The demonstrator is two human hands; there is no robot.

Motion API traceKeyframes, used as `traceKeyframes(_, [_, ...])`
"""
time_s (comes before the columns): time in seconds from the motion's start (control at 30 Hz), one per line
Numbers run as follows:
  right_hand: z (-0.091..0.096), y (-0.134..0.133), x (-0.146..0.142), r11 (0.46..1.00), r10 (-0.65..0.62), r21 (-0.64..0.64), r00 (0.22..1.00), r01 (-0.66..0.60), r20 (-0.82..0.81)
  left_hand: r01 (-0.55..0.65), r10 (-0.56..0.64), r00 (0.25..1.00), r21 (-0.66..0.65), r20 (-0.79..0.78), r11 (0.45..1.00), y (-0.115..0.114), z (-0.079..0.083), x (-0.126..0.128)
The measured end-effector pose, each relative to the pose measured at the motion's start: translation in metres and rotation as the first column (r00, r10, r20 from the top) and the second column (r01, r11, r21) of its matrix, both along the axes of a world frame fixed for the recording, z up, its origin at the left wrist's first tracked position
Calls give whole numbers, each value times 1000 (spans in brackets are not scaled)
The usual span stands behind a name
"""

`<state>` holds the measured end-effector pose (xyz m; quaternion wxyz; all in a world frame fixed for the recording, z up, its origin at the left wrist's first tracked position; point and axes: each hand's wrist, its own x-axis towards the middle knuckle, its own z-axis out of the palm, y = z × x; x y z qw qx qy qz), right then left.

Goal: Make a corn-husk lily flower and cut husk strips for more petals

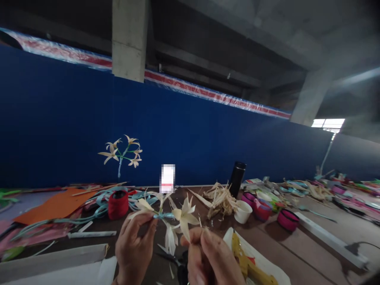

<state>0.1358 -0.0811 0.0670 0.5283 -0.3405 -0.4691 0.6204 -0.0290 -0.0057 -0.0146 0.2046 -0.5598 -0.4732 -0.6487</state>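
My left hand (pixel 133 247) is closed in a pinch on the blue-wrapped stem of a pale straw flower sprig (pixel 175 219), held up over the table. My right hand (pixel 208 259) is closed too, its fingertips pressed together just under the cream petals of the same sprig. A finished sprig of similar flowers (pixel 121 152) is fixed to the blue wall behind. A yellow glue gun (pixel 247 265) lies on a white sheet by my right hand.
A red spool (pixel 118 204), blue strips and orange paper (pixel 56 206) lie at left. A heap of dry husks (pixel 221 200), a black flask (pixel 237 178), a white cup (pixel 243 211) and pink rolls (pixel 287 219) sit to the right. Scissors (pixel 175 261) lie below my hands.
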Motion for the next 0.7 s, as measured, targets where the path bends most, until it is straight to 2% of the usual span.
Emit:
traceKeyframes(0.3, [5,4,-12,993,89,-64,990,-96,-107,30,-30,1000,18,-5,999,0,1,-1])
traceKeyframes(0.47, [3,8,-16,995,60,-69,993,-68,-106,57,-57,997,-7,52,998,2,-1,0])
traceKeyframes(0.7, [7,14,-23,999,-9,-46,998,7,-55,75,-73,996,-45,53,996,2,-5,6])
